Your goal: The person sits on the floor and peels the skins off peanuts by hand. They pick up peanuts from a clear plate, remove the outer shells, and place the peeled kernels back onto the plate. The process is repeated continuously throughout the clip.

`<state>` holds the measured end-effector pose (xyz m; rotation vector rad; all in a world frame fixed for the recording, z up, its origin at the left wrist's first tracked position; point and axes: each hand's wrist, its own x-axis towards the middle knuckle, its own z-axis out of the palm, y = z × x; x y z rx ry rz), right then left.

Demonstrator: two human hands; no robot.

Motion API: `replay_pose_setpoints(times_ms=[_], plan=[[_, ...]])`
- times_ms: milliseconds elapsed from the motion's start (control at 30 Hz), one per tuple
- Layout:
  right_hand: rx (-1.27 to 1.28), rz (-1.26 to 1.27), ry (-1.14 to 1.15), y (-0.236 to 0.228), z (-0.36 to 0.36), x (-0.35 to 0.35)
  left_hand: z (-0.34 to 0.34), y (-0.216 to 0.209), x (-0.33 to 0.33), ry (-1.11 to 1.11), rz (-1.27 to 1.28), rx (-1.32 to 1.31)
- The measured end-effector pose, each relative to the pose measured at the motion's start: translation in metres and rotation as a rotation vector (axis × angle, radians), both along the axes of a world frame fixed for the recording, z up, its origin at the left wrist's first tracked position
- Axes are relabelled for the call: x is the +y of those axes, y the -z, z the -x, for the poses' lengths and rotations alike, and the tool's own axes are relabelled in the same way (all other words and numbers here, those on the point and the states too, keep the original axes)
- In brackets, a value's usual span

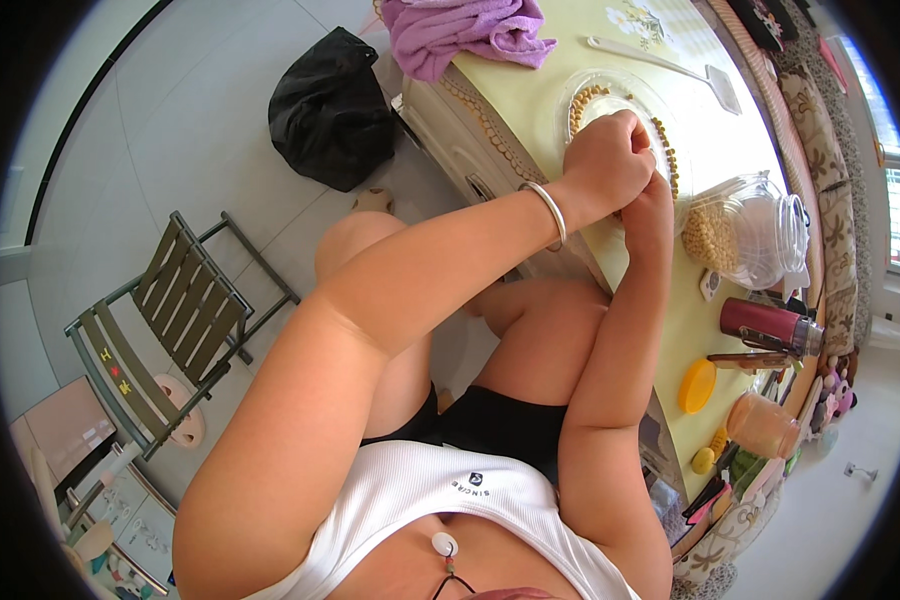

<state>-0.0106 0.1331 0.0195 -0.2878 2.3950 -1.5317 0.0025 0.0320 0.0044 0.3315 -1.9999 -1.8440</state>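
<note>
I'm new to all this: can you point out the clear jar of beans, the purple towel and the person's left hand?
Clear jar of beans (745, 232), head view, on its glass side.
Purple towel (465, 30), head view, on its crumpled middle.
Left hand (610, 158), head view, on its back.

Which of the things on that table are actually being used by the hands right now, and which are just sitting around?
In use:
left hand and right hand, close together at the clear plate
yellow beans lying round the plate
clear jar of beans beside the hands

Lying about:
purple towel
white spatula
dark red flask
orange lid
black bag on the floor
folding chair
</note>
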Motion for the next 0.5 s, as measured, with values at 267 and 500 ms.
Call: replay_pose_setpoints(times_ms=[267,500], plan=[[0.055,0.04,-0.054,0.006,0.0041,0.0032,0.0002,-0.0006,0.0001,0.002,0.003,0.009],[-0.04,0.044,-0.013,0.0005,0.0017,0.0029,-0.0001,-0.0012,0.0004,0.004,0.019,0.006]])
